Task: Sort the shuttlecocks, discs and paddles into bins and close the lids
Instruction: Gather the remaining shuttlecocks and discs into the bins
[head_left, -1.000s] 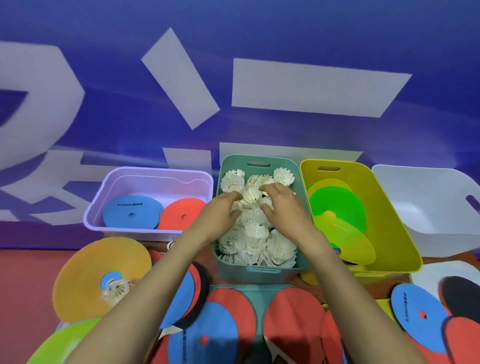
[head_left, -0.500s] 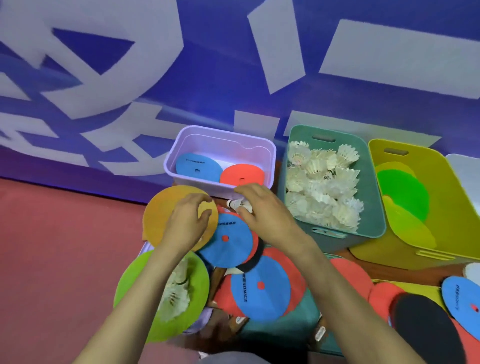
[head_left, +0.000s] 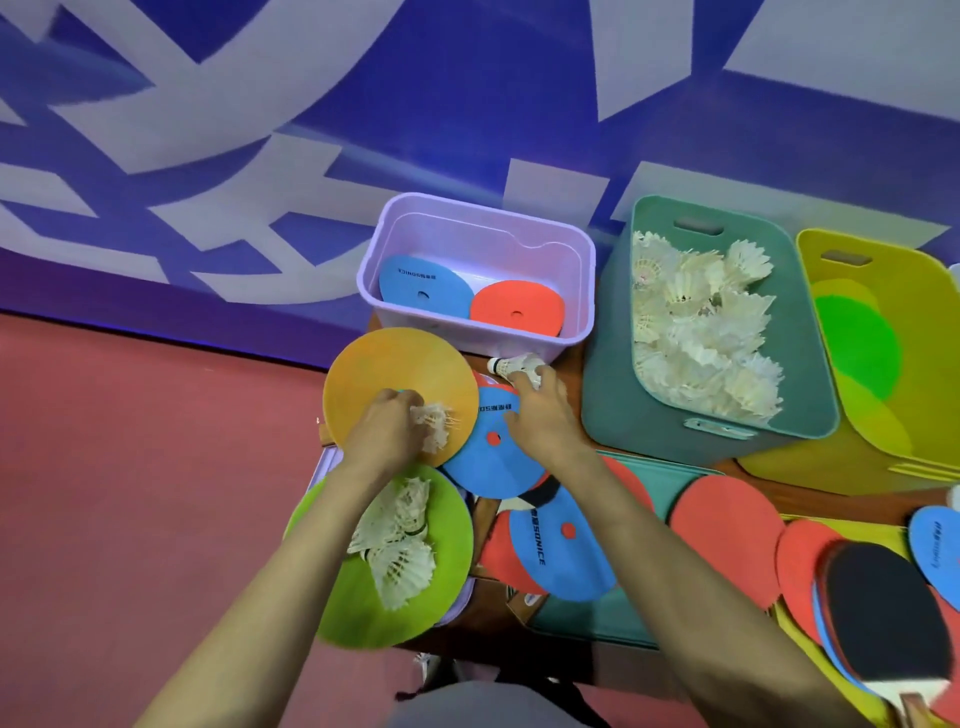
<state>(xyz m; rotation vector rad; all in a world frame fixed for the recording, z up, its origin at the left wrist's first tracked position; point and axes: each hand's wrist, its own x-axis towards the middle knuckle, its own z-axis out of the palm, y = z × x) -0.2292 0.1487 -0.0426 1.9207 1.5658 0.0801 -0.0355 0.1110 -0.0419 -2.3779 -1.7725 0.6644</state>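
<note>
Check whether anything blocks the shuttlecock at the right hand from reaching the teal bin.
Nothing visible. The right hand pinches the shuttlecock in front of the lilac bin; the teal bin sits lidless to its right, only its wall to clear.

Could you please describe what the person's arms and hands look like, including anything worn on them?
The left hand and right hand are bare: no gloves, rings or watch show. The left forearm and right forearm are uncovered too, with no sleeve visible down to the picture's lower edge.
</note>
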